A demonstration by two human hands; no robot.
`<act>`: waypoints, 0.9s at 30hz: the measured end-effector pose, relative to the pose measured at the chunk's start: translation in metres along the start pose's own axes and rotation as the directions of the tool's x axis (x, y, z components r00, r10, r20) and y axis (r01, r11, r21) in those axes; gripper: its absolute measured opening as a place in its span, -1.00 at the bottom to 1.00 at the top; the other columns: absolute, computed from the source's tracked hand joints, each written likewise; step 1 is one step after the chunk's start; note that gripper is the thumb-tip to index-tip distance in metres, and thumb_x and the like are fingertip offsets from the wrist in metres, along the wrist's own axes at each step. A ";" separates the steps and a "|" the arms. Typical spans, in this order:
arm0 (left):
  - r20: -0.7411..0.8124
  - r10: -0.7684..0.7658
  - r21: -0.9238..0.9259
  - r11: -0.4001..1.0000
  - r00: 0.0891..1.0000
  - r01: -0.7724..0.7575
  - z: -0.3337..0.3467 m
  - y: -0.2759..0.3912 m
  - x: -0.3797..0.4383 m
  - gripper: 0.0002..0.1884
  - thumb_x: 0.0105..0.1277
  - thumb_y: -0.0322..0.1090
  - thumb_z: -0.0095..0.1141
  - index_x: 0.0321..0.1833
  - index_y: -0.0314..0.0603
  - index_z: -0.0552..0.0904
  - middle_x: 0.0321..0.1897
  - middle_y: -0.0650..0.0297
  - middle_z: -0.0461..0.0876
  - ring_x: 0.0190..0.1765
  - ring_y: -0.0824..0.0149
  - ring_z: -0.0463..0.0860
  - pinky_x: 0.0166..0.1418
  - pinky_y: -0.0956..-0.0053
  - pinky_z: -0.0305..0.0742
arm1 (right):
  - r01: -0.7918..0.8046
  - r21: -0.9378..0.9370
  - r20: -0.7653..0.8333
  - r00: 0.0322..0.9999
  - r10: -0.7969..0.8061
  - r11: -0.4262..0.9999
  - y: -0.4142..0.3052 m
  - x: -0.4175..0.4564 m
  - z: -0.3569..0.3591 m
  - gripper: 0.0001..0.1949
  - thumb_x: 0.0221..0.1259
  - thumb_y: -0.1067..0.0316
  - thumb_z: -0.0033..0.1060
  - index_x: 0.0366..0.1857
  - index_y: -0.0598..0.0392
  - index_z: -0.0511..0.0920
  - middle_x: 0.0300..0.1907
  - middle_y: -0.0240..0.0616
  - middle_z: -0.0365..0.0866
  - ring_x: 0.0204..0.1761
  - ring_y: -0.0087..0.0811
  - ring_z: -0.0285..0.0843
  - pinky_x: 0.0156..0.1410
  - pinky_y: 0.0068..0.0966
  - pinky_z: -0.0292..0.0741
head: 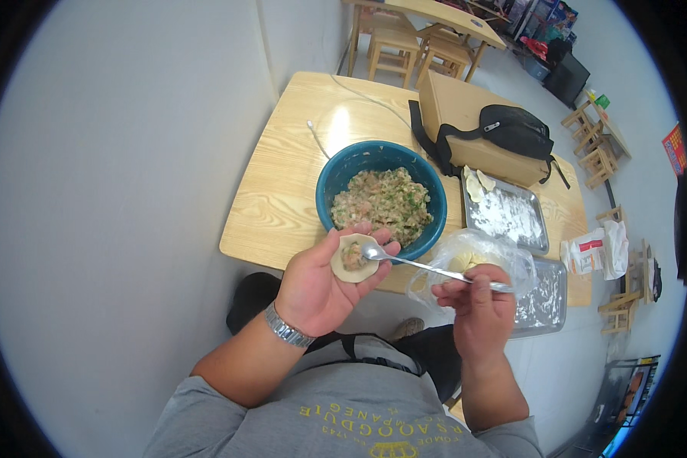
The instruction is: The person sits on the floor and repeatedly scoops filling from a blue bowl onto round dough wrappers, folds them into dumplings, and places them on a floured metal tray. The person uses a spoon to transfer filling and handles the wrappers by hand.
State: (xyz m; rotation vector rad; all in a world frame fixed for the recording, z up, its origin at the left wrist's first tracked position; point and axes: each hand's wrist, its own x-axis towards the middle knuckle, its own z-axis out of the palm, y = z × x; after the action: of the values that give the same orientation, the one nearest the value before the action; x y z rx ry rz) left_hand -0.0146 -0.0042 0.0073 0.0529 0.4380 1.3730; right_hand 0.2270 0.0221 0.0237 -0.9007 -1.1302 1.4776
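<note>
A round dumpling wrapper (347,275) lies flat on the palm and fingers of my left hand (322,280), which is held palm up at the near rim of the bowl. On its middle sits a small lump of minced filling (352,257). My right hand (485,309) grips the handle of a long metal spoon (429,268), whose tip touches the filling. Just beyond stands a deep blue bowl (324,197) holding a mass of minced filling with green bits (386,200). Behind my right hand, a clear plastic bag (504,252) holds pale dough wrappers (469,257), partly hidden.
One floured metal tray (506,220) carries a few wrappers (478,184) at its corner; another floured tray (544,303) is nearer me. A cardboard box (458,106) with a black waist bag (515,130) stands behind. A white cable (319,140) crosses the wooden table (263,212). White packets (584,252) lie right.
</note>
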 end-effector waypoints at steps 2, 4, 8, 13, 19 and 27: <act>-0.010 0.001 0.006 1.000 1.000 -0.001 0.001 -0.001 0.001 -0.54 0.73 -0.06 -0.31 0.39 -0.29 0.39 0.44 -0.08 0.47 0.47 -0.08 0.50 0.49 0.05 0.55 | -0.012 0.047 -0.014 1.000 0.012 0.999 0.008 -0.001 -0.001 -0.79 0.66 0.23 0.01 0.02 0.18 0.47 -0.21 0.00 0.79 -0.16 -0.14 0.85 -0.10 -0.37 0.76; -0.017 0.003 -0.009 1.000 1.000 -0.003 0.001 -0.001 0.001 -0.54 0.73 -0.06 -0.31 0.40 -0.28 0.39 0.44 -0.08 0.47 0.48 -0.08 0.49 0.48 0.04 0.55 | 0.001 0.109 -0.007 1.000 0.000 0.994 0.013 -0.002 -0.003 -0.79 0.67 0.23 0.01 0.02 0.17 0.47 -0.21 -0.01 0.79 -0.15 -0.12 0.85 -0.10 -0.37 0.76; -0.038 -0.013 -0.021 1.000 0.999 0.012 -0.001 0.000 0.003 -0.55 0.73 -0.07 -0.30 0.40 -0.27 0.39 0.44 -0.07 0.48 0.49 -0.08 0.49 0.48 0.04 0.54 | -0.028 0.098 0.043 0.999 0.024 0.995 0.020 -0.007 -0.006 -0.80 0.67 0.24 -0.01 0.03 0.17 0.48 -0.20 -0.02 0.80 -0.12 -0.10 0.85 -0.07 -0.35 0.76; -0.034 -0.014 0.015 1.000 0.999 0.015 -0.007 0.001 0.002 -0.55 0.72 -0.07 -0.29 0.41 -0.25 0.40 0.44 -0.05 0.48 0.49 -0.07 0.49 0.47 0.05 0.54 | 0.020 0.063 0.093 0.995 -0.026 0.998 0.020 -0.008 -0.005 -0.80 0.67 0.26 0.00 0.04 0.18 0.48 -0.20 -0.02 0.80 -0.10 -0.10 0.84 -0.04 -0.33 0.74; -0.054 0.024 0.068 0.997 0.998 -0.021 -0.020 0.005 -0.001 -0.58 0.71 -0.12 -0.21 0.41 -0.26 0.40 0.40 -0.02 0.52 0.45 -0.04 0.54 0.46 0.07 0.57 | 0.122 -0.093 0.085 0.990 -0.114 0.988 0.007 0.006 -0.010 -0.83 0.64 0.33 0.02 0.02 0.20 0.55 -0.22 -0.09 0.79 -0.15 -0.25 0.80 -0.04 -0.41 0.69; -0.044 0.156 0.218 0.966 0.987 -0.143 -0.016 0.015 -0.014 -0.62 0.66 -0.26 -0.09 0.36 -0.37 0.45 0.34 -0.10 0.56 0.40 -0.02 0.59 0.40 0.10 0.63 | 0.463 -0.746 0.466 0.876 -0.123 0.479 -0.017 0.053 -0.003 -0.88 0.28 0.48 0.37 -0.15 0.14 0.71 -0.18 -0.09 0.73 -0.13 -0.03 0.67 0.03 -0.30 0.59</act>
State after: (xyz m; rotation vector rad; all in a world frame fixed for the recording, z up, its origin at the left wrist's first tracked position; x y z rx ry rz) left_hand -0.0356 -0.0184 0.0005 0.2255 0.6428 1.4736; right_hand 0.2238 0.0747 0.0400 -0.9941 -2.2739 0.7221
